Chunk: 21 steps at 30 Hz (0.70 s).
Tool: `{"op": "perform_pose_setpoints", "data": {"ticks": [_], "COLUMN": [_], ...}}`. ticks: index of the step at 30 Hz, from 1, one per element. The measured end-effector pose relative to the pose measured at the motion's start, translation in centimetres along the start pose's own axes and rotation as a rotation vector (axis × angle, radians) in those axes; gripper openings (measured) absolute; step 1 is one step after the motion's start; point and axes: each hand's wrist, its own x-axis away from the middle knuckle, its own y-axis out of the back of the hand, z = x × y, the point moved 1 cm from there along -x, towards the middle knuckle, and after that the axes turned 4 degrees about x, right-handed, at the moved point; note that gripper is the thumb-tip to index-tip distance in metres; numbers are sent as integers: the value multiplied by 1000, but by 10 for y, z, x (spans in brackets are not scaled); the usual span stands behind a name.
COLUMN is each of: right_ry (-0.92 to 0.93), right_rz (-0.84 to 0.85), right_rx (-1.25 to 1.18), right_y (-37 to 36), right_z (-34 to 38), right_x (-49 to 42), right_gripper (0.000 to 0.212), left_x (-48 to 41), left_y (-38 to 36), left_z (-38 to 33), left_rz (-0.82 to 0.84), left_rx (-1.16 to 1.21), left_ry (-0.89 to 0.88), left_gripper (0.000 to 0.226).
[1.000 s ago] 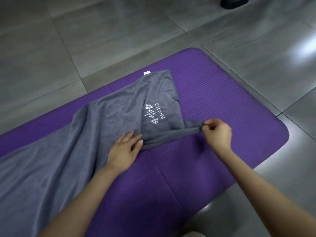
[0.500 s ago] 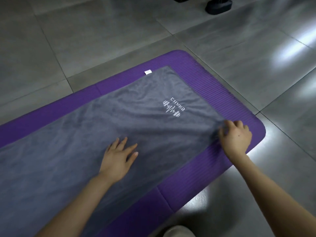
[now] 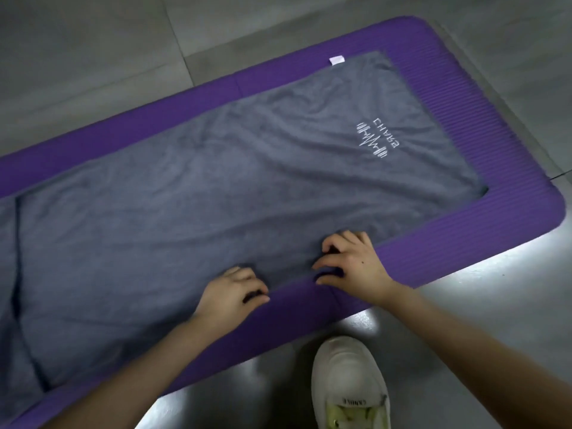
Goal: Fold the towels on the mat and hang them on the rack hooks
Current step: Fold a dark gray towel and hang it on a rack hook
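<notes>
A grey towel [image 3: 247,187] with a white logo lies spread flat along the purple mat [image 3: 464,119], a small white tag [image 3: 336,60] at its far corner. Both hands sit at the towel's near long edge, close together. My left hand [image 3: 232,294] has its fingers curled and pinches the edge where towel meets mat. My right hand [image 3: 351,263] is just to the right, fingers bent onto the cloth and thumb tucked at the edge, gripping it. The rack and its hooks are out of view.
More grey cloth [image 3: 7,274] lies at the far left, past a dark seam. My white shoe [image 3: 349,385] stands on the glossy grey tile floor [image 3: 464,320] just in front of the mat's near edge.
The towel's folded-over end was pulled out flat. Both hands then moved from lying on the cloth to the near edge and curled onto it. The view tilted down, showing the shoe.
</notes>
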Motion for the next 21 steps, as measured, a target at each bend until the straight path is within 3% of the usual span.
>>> {"op": "perform_pose_setpoints", "data": {"ticks": [6,13,19,21], "right_ry": [-47,122,-13,-141], "right_rz": [-12,-88,-32,4], "right_rx": [-7,91,-210,-401], "right_y": [-3,-3,1,-2], "right_z": [2,14,64,88], "right_x": [-7,-2,-30,-47], "right_gripper": [21,23,19,24], "left_x": [19,22,28,42], "left_y": [-3,7,79,110], "left_z": [4,5,39,51], "left_rz": [-29,198,342,411], "left_rx": [-103,2,-272,-350], "left_ry": [70,55,-192,-168], "left_gripper": [23,24,18,21]}}
